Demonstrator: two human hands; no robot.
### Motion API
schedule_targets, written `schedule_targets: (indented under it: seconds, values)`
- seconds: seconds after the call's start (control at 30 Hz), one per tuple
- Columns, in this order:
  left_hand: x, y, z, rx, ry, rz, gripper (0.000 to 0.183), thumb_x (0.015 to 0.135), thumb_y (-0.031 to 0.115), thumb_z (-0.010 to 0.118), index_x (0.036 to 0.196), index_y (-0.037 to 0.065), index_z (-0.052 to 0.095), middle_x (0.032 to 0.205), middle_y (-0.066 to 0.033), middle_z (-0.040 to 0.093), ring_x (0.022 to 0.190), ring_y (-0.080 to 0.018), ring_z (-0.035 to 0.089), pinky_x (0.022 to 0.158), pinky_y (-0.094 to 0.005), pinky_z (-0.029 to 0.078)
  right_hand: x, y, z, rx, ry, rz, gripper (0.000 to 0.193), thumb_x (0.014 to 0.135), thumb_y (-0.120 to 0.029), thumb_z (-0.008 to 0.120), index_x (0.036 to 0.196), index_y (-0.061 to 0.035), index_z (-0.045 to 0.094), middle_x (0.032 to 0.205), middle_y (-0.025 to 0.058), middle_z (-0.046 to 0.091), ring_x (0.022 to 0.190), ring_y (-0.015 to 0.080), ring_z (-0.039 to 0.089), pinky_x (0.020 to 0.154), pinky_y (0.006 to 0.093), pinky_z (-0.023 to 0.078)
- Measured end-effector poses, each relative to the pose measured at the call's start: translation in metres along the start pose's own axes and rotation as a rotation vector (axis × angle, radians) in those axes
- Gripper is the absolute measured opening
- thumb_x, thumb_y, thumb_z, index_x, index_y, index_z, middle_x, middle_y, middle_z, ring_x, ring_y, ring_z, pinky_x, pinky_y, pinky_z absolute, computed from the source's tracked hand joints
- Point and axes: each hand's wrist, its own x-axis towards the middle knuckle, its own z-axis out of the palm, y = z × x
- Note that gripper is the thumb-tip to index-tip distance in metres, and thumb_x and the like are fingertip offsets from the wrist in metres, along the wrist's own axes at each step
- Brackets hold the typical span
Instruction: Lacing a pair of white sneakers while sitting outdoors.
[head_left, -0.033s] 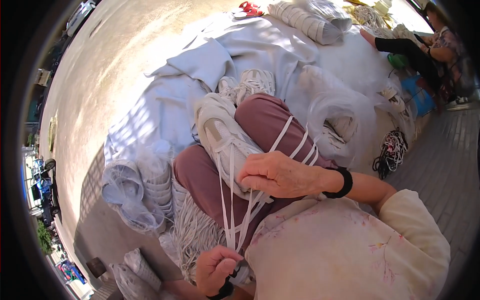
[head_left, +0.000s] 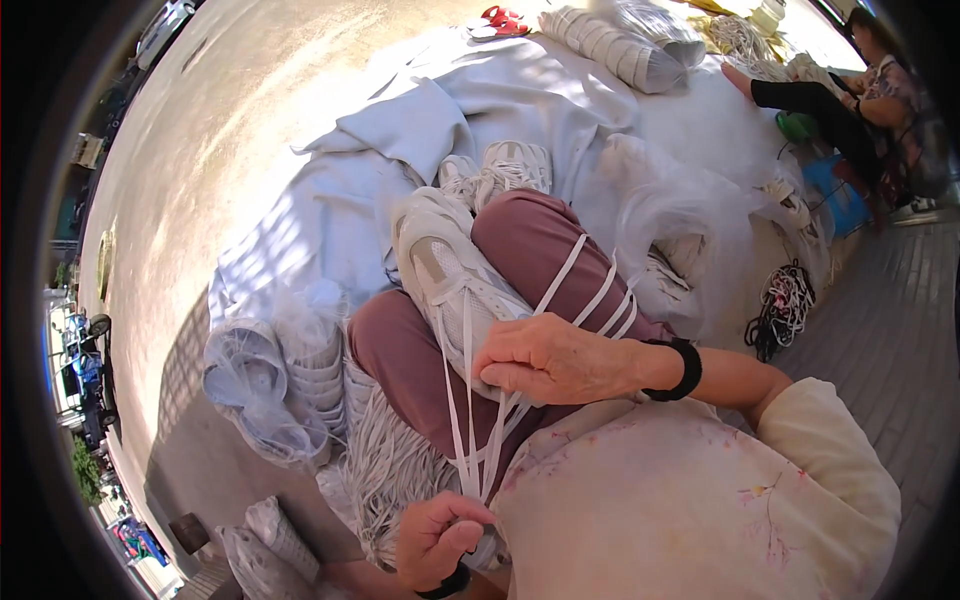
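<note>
A pale grey and white shoe upper lies across my lap between my knees, its toe pointing away from me. White laces run from its front in long strands toward my body. My right hand is closed over the near end of the upper, fingers pinched on a lace; the fingertips are partly hidden. Low in the picture, my left hand has its fingers curled at the spot where the strands meet, holding the laces taut. More loose laces lie over my right thigh.
Two more shoe uppers rest beyond my knees on a pale blue cloth. Bagged stacks of uppers and a bundle of white laces lie at my left. Dark tangled cords lie at right. Another person sits far right.
My left hand has shifted very slightly right and my right hand slightly lower. Both keep their grip on the laces.
</note>
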Motion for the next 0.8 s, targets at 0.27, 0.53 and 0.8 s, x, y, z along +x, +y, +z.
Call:
schedule_targets:
  seconds: [0.27, 0.53, 0.8]
  values:
    - [0.070, 0.020, 0.060, 0.065, -0.520, 0.302, 0.014, 0.096, 0.014, 0.056, 0.103, 0.003, 0.060, 0.068, -0.0006, 0.056, 0.058, -0.0099, 0.052, 0.057, -0.0232, 0.041, -0.009, -0.018, 0.007, 0.787, -0.141, 0.796, 0.039, 0.101, -0.025, 0.047, 0.130, 0.0006, 0.046, 0.085, 0.0062, 0.065, 0.066, 0.0093, 0.061, 0.060, 0.0231, 0.050]
    - [0.081, -0.006, 0.040, 0.296, -0.149, 0.513, 0.018, 0.097, 0.019, 0.057, 0.102, 0.003, 0.064, 0.078, -0.0016, 0.062, 0.077, -0.0087, 0.061, 0.066, -0.0202, 0.044, -0.016, -0.012, 0.000, 0.763, 0.033, 0.663, 0.031, 0.097, -0.014, 0.050, 0.123, 0.0020, 0.049, 0.079, 0.0042, 0.062, 0.049, 0.0056, 0.053, 0.045, 0.0191, 0.041]
    - [0.120, 0.012, 0.025, 0.154, 0.258, 0.127, 0.032, 0.099, 0.028, 0.054, 0.089, -0.001, 0.065, 0.074, -0.0002, 0.060, 0.068, -0.0065, 0.056, 0.062, -0.0210, 0.045, -0.020, -0.009, 0.021, 0.177, -0.153, 0.419, 0.018, 0.092, -0.009, 0.053, 0.105, 0.0033, 0.056, 0.077, 0.0142, 0.061, 0.058, 0.0257, 0.060, 0.053, 0.0347, 0.049]
